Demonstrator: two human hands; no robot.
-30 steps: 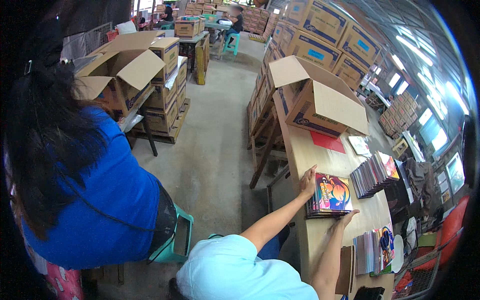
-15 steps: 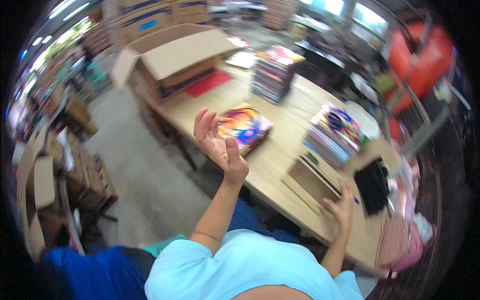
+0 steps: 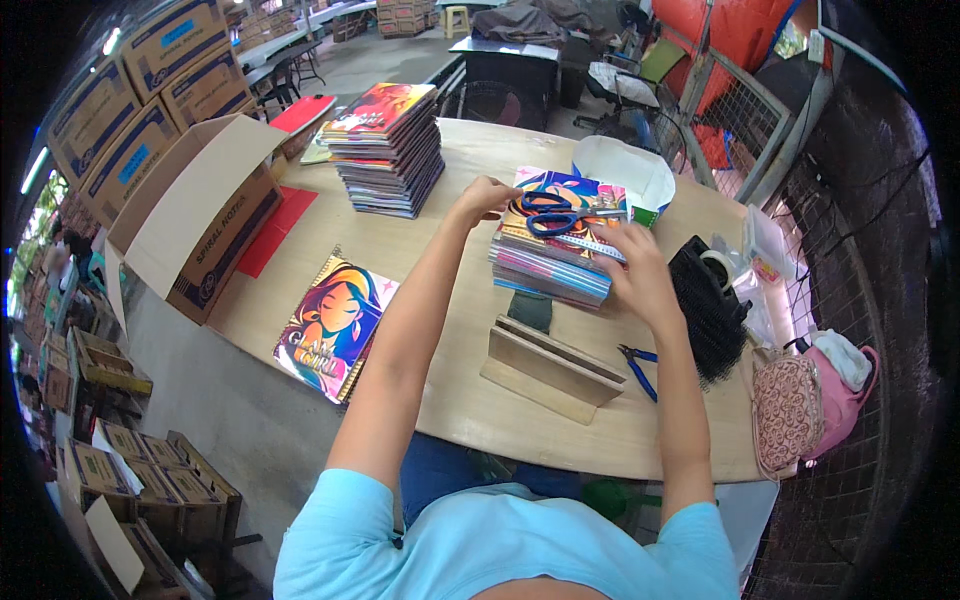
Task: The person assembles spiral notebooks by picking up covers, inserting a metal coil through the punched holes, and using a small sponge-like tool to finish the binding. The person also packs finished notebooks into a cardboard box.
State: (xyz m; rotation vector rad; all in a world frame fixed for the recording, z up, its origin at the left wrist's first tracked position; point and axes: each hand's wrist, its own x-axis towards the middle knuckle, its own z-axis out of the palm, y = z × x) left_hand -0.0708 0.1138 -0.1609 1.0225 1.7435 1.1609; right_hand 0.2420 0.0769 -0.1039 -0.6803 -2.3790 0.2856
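Standing at the left edge of the wooden surface [image 3: 610, 440], an open carton [image 3: 225, 245] rose beside a red sheet [image 3: 275, 235]. Next, at the near edge toward the left corner, the pile of spiral notebooks [image 3: 335, 330] lay untouched; a second earlier both hands had flanked it. A tall stack [image 3: 390, 165] stood near the far edge. The left hand [image 3: 485, 198] had moved right, its fingertips drawn together at the handles of dark-blue scissors [image 3: 575, 214], though whether they gripped could not be told. The scissors lay on a shorter notebook stack [image 3: 550, 265], toward the far right corner. The right hand [image 3: 640, 270] curved around that stack's right side, its hold unclear. Attention had seemingly passed from pile to stack, leaving the pile set aside. Nearer the front edge were a wooden stand [image 3: 550, 365] and blue-handled pliers [image 3: 645, 380].
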